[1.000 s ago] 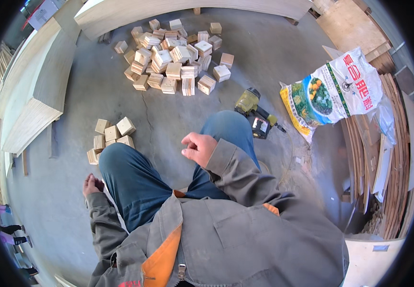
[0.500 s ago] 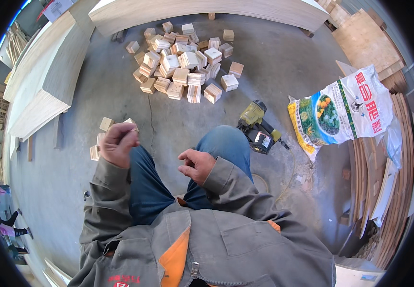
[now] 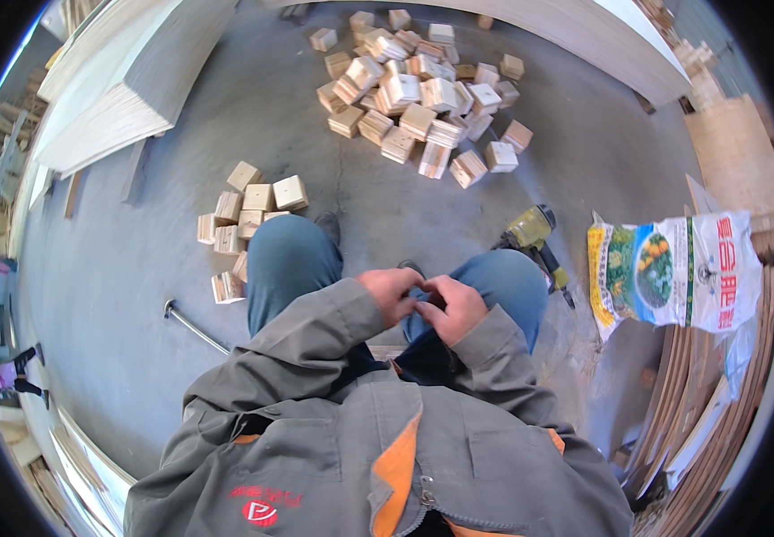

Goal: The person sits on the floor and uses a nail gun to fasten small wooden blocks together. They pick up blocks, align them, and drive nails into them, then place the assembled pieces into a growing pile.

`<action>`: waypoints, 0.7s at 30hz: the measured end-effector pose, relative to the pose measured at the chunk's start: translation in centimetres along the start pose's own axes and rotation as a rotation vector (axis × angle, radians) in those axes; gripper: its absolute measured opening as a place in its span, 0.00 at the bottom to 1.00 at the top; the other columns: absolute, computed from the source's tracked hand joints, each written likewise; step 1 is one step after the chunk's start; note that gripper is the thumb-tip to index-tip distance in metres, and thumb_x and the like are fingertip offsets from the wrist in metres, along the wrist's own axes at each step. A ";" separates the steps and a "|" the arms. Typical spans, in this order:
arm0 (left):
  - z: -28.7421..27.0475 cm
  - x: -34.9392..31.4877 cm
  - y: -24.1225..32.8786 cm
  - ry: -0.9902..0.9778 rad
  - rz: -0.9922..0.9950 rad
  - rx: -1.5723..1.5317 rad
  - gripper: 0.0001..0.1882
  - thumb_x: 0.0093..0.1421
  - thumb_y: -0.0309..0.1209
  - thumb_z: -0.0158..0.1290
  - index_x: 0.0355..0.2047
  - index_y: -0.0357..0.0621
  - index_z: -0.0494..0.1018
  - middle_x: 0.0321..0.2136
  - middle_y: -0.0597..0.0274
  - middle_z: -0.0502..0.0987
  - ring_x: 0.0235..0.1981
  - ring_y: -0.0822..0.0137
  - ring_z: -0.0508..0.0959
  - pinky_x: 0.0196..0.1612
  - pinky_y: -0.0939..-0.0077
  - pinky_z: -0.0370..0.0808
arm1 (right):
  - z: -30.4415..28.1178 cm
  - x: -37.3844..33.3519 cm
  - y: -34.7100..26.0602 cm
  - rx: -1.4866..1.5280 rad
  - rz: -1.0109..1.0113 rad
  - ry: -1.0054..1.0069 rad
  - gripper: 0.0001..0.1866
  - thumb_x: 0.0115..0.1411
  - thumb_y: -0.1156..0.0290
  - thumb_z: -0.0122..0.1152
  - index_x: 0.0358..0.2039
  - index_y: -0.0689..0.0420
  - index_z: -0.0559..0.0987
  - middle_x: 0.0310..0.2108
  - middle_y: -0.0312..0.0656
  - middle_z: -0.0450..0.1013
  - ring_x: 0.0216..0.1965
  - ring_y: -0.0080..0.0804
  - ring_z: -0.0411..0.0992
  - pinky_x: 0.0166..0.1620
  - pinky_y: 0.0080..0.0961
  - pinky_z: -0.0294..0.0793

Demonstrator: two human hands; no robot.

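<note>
Between my knees, my left hand (image 3: 391,294) and my right hand (image 3: 455,308) are drawn together, their curled fingertips meeting. Whatever they may hold is hidden by the fingers. To the left of my left knee is a small group of square wooden blocks (image 3: 259,197), each looking layered along its sides. A bigger heap of such blocks (image 3: 399,91) lies loosely on the floor ahead. Beyond my right knee lies a yellow-green and black nail gun (image 3: 530,229), partly covered by the knee.
A printed white sack (image 3: 709,268) is at the right, beside long stacked boards (image 3: 745,394). Stacks of pale panels on supports stand at the far left (image 3: 127,103) and along the back (image 3: 584,40). A metal rod (image 3: 197,326) lies on the floor at my left.
My left hand has come from beside the small group of blocks, rightward, to meet my right hand. The view has turned, so the floor things appear farther right.
</note>
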State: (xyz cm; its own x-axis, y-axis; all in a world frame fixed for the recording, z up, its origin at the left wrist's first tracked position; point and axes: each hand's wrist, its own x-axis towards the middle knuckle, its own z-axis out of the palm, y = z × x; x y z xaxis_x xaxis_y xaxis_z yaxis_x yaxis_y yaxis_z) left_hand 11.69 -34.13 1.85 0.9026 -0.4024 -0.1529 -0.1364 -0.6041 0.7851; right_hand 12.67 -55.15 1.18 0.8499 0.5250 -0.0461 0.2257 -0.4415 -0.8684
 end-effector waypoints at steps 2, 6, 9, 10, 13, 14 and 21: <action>0.8 -0.6 -1.4 0.031 0.016 0.088 0.19 0.59 0.32 0.60 0.51 0.44 0.77 0.36 0.50 0.82 0.37 0.49 0.83 0.41 0.59 0.80 | 0.4 0.4 -0.4 -0.030 0.006 -0.030 0.17 0.59 0.72 0.69 0.47 0.64 0.77 0.35 0.50 0.80 0.35 0.38 0.81 0.40 0.33 0.80; 0.3 -2.1 -1.7 -0.118 -0.050 0.197 0.19 0.59 0.36 0.59 0.49 0.44 0.76 0.39 0.49 0.82 0.42 0.47 0.82 0.46 0.56 0.79 | 1.6 1.3 -1.6 -0.032 0.037 -0.039 0.16 0.59 0.73 0.69 0.46 0.63 0.78 0.34 0.49 0.80 0.34 0.38 0.81 0.39 0.32 0.79; -0.4 -3.7 -2.1 -0.160 -0.106 0.219 0.19 0.58 0.36 0.59 0.49 0.44 0.76 0.41 0.49 0.82 0.44 0.47 0.81 0.48 0.55 0.78 | 2.9 2.3 -1.5 -0.135 -0.022 -0.070 0.16 0.59 0.69 0.69 0.45 0.63 0.78 0.32 0.50 0.80 0.32 0.42 0.80 0.38 0.35 0.79; -0.5 -4.1 -2.2 -0.161 -0.107 0.235 0.20 0.58 0.36 0.59 0.50 0.44 0.76 0.41 0.49 0.82 0.44 0.47 0.81 0.48 0.55 0.78 | 2.9 2.5 -1.7 -0.187 -0.038 -0.079 0.16 0.60 0.68 0.68 0.45 0.63 0.78 0.32 0.51 0.80 0.32 0.44 0.80 0.37 0.36 0.78; -0.9 -6.1 -2.6 -0.074 -0.120 0.245 0.21 0.58 0.36 0.60 0.51 0.44 0.76 0.41 0.49 0.82 0.44 0.48 0.82 0.49 0.56 0.79 | 3.5 3.1 -2.0 -0.174 -0.035 -0.093 0.17 0.60 0.66 0.68 0.45 0.63 0.78 0.31 0.50 0.80 0.33 0.44 0.81 0.37 0.37 0.78; -0.8 -6.6 -2.8 -0.060 -0.111 0.260 0.21 0.58 0.36 0.60 0.51 0.44 0.76 0.42 0.49 0.82 0.44 0.48 0.82 0.49 0.56 0.79 | 3.5 3.2 -2.3 -0.154 -0.040 -0.095 0.17 0.60 0.66 0.68 0.45 0.63 0.78 0.30 0.50 0.80 0.33 0.44 0.80 0.38 0.37 0.78; 0.2 -7.0 -4.1 -0.032 -0.122 0.331 0.23 0.58 0.37 0.61 0.53 0.44 0.75 0.42 0.50 0.82 0.44 0.47 0.82 0.49 0.55 0.79 | 4.0 4.1 -2.6 -0.117 -0.061 -0.148 0.19 0.60 0.65 0.68 0.46 0.64 0.77 0.31 0.50 0.80 0.33 0.44 0.80 0.38 0.37 0.78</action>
State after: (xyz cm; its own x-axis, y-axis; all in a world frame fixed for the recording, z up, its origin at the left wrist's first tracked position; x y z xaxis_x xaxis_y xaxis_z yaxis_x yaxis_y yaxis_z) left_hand 5.84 -29.01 -0.40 0.9077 -0.3316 -0.2570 -0.1577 -0.8373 0.5235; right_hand 13.68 -48.91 1.32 0.7557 0.6507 -0.0745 0.3356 -0.4823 -0.8092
